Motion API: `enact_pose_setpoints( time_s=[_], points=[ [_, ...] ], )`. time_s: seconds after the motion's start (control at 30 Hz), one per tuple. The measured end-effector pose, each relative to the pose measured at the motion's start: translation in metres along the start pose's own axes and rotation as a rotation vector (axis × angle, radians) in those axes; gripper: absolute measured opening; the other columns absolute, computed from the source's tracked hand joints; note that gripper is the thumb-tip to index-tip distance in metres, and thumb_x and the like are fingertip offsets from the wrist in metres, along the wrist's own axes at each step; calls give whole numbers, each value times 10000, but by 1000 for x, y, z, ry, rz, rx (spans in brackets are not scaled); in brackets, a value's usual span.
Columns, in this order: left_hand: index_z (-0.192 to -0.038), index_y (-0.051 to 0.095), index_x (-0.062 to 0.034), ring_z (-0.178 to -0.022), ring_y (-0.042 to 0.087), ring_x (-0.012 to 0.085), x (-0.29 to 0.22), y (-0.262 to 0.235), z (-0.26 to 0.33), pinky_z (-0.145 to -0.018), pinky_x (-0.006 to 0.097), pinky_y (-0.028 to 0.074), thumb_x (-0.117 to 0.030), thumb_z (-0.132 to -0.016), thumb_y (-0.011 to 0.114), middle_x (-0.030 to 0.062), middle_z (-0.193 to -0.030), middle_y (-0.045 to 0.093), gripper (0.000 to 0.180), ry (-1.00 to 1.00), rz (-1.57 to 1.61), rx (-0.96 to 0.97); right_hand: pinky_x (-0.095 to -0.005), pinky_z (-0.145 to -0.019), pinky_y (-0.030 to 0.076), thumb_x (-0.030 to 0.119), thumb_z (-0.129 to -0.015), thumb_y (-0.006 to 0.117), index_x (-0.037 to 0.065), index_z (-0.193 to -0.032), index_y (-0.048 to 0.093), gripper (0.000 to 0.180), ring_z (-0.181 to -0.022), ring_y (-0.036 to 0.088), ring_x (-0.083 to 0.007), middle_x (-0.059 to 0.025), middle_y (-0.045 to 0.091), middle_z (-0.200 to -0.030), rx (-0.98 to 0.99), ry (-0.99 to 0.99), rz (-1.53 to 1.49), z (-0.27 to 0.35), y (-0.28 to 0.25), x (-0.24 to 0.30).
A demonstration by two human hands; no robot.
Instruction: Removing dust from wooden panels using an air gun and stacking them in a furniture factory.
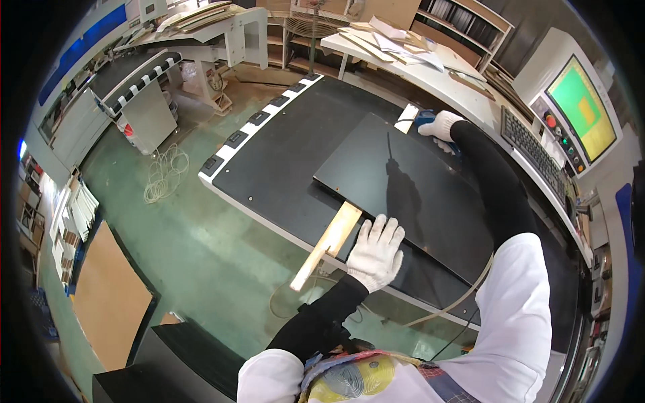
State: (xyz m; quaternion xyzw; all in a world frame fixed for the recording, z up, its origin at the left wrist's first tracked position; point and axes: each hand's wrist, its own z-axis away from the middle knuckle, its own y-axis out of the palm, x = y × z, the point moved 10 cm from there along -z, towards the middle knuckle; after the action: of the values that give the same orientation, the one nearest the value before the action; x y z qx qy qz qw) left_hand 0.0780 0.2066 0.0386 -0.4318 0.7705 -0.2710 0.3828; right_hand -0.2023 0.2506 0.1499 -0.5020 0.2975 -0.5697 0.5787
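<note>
Far left, on the green floor (201,221): a brown board (111,295) lying flat, out of the way. Next to that, a loose coil of white cord (164,174), dropped near the leg of a grey bench.

Then the big black machine table (282,154), wide and level, good for carrying a large sheet. Sticking out over its near edge, a pale wooden strip (329,245), slanted, with one end tucked under the sheet (most likely to lift that edge a little).

Right beside the strip, the left hand (376,252) in a white glove. Fingers spread wide and laid flat, gripping nothing, just pressing down on the near edge of the sheet, likely so it cannot slide.

In the middle, the black panel (403,174). Lies flat on top of the table, turned a bit askew to it. Looks thin, smooth and dark, a little shiny, with straight edges, sharp corners and a fine line running in from its far edge.

At the far edge, a small pale wood block (406,117). Just right of it, the right hand (440,125), also gloved, fingers curled shut over a blue tool (424,121), mostly hidden, held against the sheet's edge.

Farther right, a keyboard (534,151) and a green screen (581,107), close enough to reach.
</note>
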Motion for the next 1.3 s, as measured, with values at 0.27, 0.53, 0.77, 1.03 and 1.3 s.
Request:
enact_pose_setpoints(
  time_s=[0.27,0.53,0.77,1.03,1.3],
  points=[
    [-1250,552,-48,-1287,417,357,0,5,-3,-1091,495,298,-272,-837,593,155,-1343,503,471,-1,11,25,-329,-353,428,353,-840,680,12,-666,575,397,-364,518,-180,-78,539,-531,20,12,-51,-9,-1,-7],
    [-1264,560,-49,-1309,416,370,3,10,-1,-1110,507,276,-285,-853,555,161,-1360,512,474,-5,-32,17,-347,-372,430,336,-814,699,18,-678,610,358,-401,541,-198,-91,572,-550,58,233,-4,42,-16,-101],
    [-1276,527,-49,-1314,403,373,2,9,2,-1105,506,287,-263,-842,582,157,-1362,501,487,-6,-45,46,-341,-407,441,315,-799,721,13,-683,616,340,-424,550,-190,-86,586,-574,22,343,-28,77,-12,-147],
    [-1287,536,-59,-1326,390,358,1,10,-3,-1115,493,271,-264,-858,560,150,-1371,499,476,2,-47,36,-356,-422,466,388,-786,717,12,-689,611,402,-458,574,-206,-95,592,-592,50,324,0,121,2,-148],
    [-1299,528,-69,-1332,389,347,5,16,-2,-1116,492,266,-261,-852,560,142,-1389,487,487,-9,-67,27,-311,-392,467,418,-829,669,-12,-645,592,473,-413,578,-186,-93,570,-528,272,208,235,231,47,-89]
  ],
)
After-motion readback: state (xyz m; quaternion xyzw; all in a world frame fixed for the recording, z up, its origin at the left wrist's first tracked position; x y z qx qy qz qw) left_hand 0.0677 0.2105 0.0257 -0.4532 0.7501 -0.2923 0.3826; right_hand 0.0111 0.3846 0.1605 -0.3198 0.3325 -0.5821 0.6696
